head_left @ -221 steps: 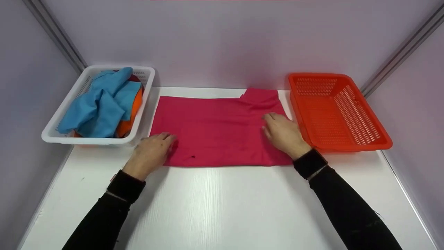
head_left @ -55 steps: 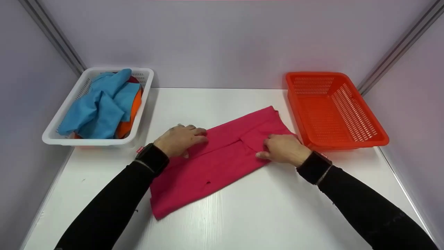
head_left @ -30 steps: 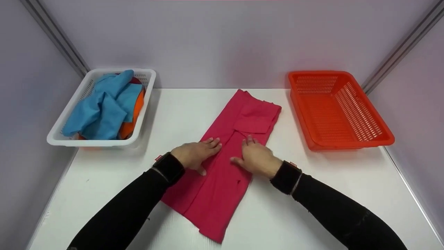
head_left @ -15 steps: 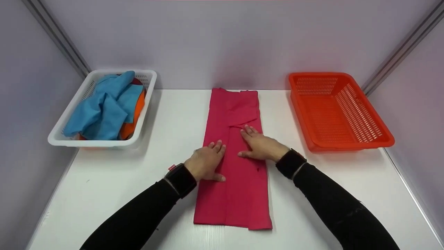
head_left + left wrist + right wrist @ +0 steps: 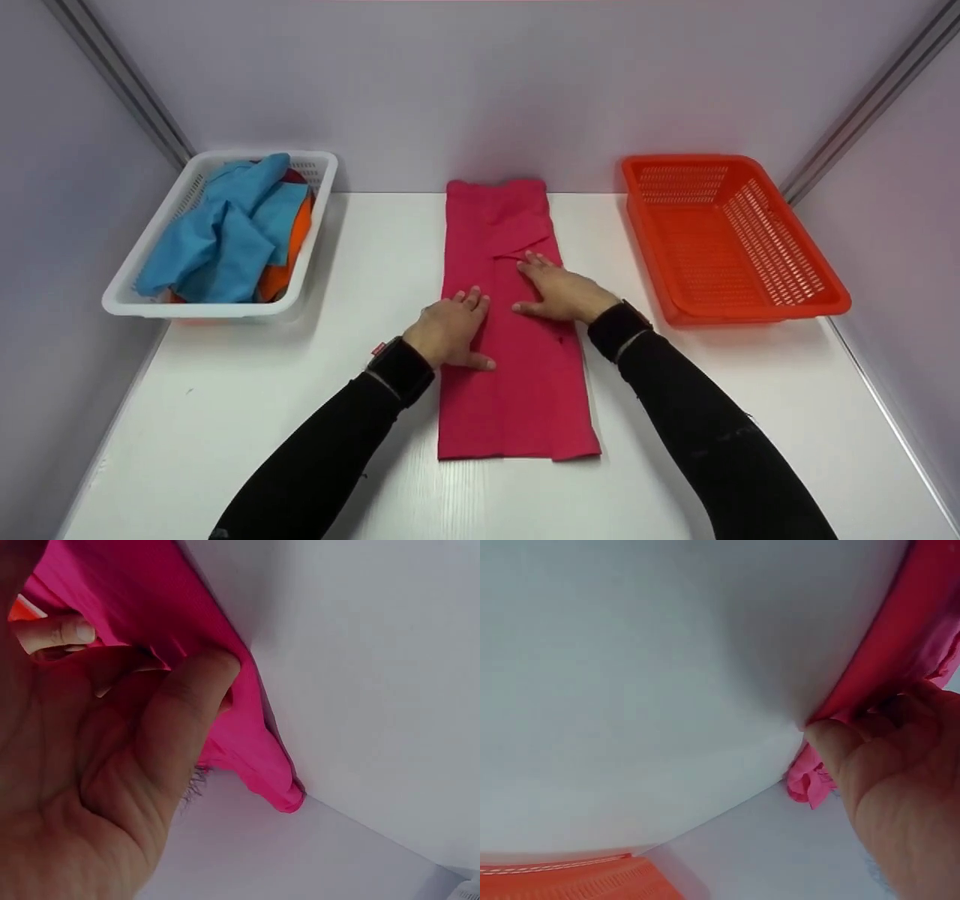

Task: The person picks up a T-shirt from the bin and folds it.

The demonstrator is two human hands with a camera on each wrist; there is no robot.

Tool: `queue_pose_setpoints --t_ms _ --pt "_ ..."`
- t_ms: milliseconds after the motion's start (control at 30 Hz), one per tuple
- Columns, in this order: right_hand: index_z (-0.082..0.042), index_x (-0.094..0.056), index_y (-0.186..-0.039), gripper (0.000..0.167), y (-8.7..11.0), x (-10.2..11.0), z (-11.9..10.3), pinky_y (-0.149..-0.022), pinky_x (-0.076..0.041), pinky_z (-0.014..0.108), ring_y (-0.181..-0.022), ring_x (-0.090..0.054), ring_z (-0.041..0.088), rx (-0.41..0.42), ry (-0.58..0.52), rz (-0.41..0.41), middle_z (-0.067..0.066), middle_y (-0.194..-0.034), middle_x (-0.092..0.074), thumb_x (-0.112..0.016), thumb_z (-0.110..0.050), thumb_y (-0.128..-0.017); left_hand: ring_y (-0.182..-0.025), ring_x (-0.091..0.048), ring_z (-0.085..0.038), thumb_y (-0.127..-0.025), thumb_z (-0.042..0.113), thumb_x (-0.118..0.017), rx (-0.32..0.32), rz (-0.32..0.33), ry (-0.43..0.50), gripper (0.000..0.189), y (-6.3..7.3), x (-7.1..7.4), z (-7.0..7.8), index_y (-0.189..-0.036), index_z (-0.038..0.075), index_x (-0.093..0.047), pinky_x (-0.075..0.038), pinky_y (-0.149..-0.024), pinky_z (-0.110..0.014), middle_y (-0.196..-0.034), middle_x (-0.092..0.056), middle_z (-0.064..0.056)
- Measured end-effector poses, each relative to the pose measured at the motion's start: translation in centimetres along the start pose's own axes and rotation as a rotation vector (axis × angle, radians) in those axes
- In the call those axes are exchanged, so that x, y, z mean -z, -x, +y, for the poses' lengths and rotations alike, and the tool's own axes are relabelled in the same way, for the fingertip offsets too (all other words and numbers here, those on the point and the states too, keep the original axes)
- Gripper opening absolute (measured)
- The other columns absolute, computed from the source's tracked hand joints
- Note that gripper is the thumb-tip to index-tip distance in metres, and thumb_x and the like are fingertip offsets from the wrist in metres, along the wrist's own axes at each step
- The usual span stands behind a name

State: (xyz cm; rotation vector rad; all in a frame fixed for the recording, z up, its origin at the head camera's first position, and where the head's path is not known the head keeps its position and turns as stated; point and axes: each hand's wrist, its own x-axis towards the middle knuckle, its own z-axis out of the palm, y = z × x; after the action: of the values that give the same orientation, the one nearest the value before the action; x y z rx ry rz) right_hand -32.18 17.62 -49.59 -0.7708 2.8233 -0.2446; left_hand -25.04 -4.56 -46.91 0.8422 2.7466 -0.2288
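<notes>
A folded pink shirt (image 5: 517,405) lies lengthwise in the middle of the white table, its far end against the back wall. A sleeve-like flap is folded over near that far end, and a small dark mark shows near the right edge. My left hand (image 5: 450,328) rests on its left side with fingers extended and thumb spread. On the right side, a little farther away, my right hand (image 5: 564,292) also lies with fingers stretched on the fabric. Both wrist views show the pink cloth under the fingertips, along its edges.
At the back left stands a white basket (image 5: 124,300) with a crumpled blue cloth (image 5: 217,232) on top of orange and dark red ones. A red-orange basket (image 5: 750,311) stands at the back right. Walls enclose the table behind and at both sides.
The shirt has turned from lying crosswise to lengthwise, and lately slid away toward the back wall. Both hands turned it and moved with it, staying on the fabric.
</notes>
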Motion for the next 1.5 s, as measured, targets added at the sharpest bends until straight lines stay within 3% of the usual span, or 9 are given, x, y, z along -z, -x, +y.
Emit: queue_pose_setpoints --t_ms 233,500,633,767,967,1100,1233,1333,1500 --pt "-0.014 -0.023 -0.141 0.076 2.0 -1.0 0.1 -0.095 -0.032 0.048 -0.131 -0.019 0.024 0.073 0.109 0.082 0.010 -0.146 -0.016 -0.041 -0.059 -0.084 -0.129 -0.025 -0.022 -0.068 0.069 -0.053 -0.082 0.071 0.021 0.094 0.9 -0.7 -1.2 -0.140 0.013 -0.028 -0.044 -0.085 -0.042 -0.143 -0.025 -0.009" --pt "-0.017 -0.027 -0.140 0.069 7.9 -1.3 -0.1 -0.098 -0.031 0.044 -0.130 -0.023 0.022 0.209 0.201 0.122 0.006 -0.145 -0.022 -0.048 -0.053 -0.085 -0.130 -0.023 -0.022 -0.082 0.046 -0.057 -0.371 0.254 0.028 0.066 3.6 -2.6 -3.9 -0.137 0.017 -0.036 -0.027 -0.100 -0.044 -0.141 -0.030 -0.006" --pt "-0.020 -0.026 -0.141 0.068 11.3 -1.1 0.6 -0.099 -0.029 0.044 -0.131 -0.019 0.021 0.287 0.218 0.090 0.002 -0.146 -0.019 -0.050 -0.049 -0.085 -0.129 -0.026 -0.022 -0.085 0.031 -0.058 -0.454 0.312 0.073 0.057 5.6 -3.4 -4.8 -0.136 0.019 -0.037 -0.027 -0.100 -0.046 -0.141 -0.031 -0.004" --pt "-0.022 -0.023 -0.141 0.067 13.8 -1.0 1.8 -0.099 -0.029 0.045 -0.132 -0.016 0.020 0.316 0.217 0.052 -0.001 -0.147 -0.016 -0.054 -0.040 -0.085 -0.129 -0.027 -0.023 -0.086 0.026 -0.055 -0.467 0.329 0.094 0.055 6.9 -4.2 -5.4 -0.137 0.021 -0.035 -0.028 -0.098 -0.048 -0.141 -0.030 -0.004" --pt "-0.023 -0.019 -0.142 0.075 14.7 -2.1 1.9 -0.101 -0.024 0.047 -0.133 -0.013 0.021 0.350 0.213 0.057 -0.001 -0.147 -0.013 -0.053 -0.052 -0.081 -0.131 -0.020 -0.021 -0.079 0.049 -0.056 -0.468 0.295 0.090 0.072 7.1 -5.2 -4.5 -0.140 0.025 -0.027 -0.021 -0.102 -0.047 -0.145 -0.022 0.000" --pt "-0.028 -0.018 -0.142 0.076 14.2 -3.3 0.3 -0.103 -0.017 0.049 -0.133 -0.010 0.022 0.473 0.220 0.060 -0.002 -0.148 -0.011 -0.048 -0.059 -0.080 -0.132 -0.017 -0.021 -0.079 0.053 -0.054 -0.514 0.300 0.048 0.074 6.7 -5.5 -2.5 -0.141 0.027 -0.024 -0.020 -0.103 -0.046 -0.146 -0.019 0.001" --pt "-0.033 -0.021 -0.141 0.070 13.6 -3.9 -1.1 -0.104 -0.015 0.047 -0.133 -0.011 0.022 0.607 0.238 0.054 -0.003 -0.147 -0.013 -0.056 -0.046 -0.081 -0.131 -0.021 -0.021 -0.084 0.044 -0.054 -0.541 0.309 0.016 0.064 6.4 -5.1 -1.1 -0.140 0.029 -0.026 -0.024 -0.102 -0.044 -0.145 -0.023 0.002" --pt "-0.034 -0.024 -0.140 0.075 13.0 -3.2 -1.5 -0.104 -0.018 0.043 -0.133 -0.014 0.018 0.609 0.198 0.065 -0.009 -0.145 -0.019 -0.064 -0.024 -0.078 -0.129 -0.026 -0.015 -0.085 0.033 -0.058 -0.534 0.298 0.083 0.061 6.2 -4.2 -0.9 -0.138 0.034 -0.027 -0.033 -0.097 -0.041 -0.141 -0.030 0.009" --pt "-0.037 -0.033 -0.135 0.065 12.5 -0.4 -1.8 -0.094 -0.037 0.037 -0.119 -0.038 0.006 0.472 -0.055 0.122 -0.020 -0.132 -0.038 -0.064 -0.020 -0.080 -0.115 -0.041 0.000 -0.082 0.010 -0.060 -0.491 0.343 0.346 0.065 6.3 -2.2 -1.5 -0.132 0.042 -0.035 -0.043 -0.086 -0.026 -0.126 -0.043 0.022"
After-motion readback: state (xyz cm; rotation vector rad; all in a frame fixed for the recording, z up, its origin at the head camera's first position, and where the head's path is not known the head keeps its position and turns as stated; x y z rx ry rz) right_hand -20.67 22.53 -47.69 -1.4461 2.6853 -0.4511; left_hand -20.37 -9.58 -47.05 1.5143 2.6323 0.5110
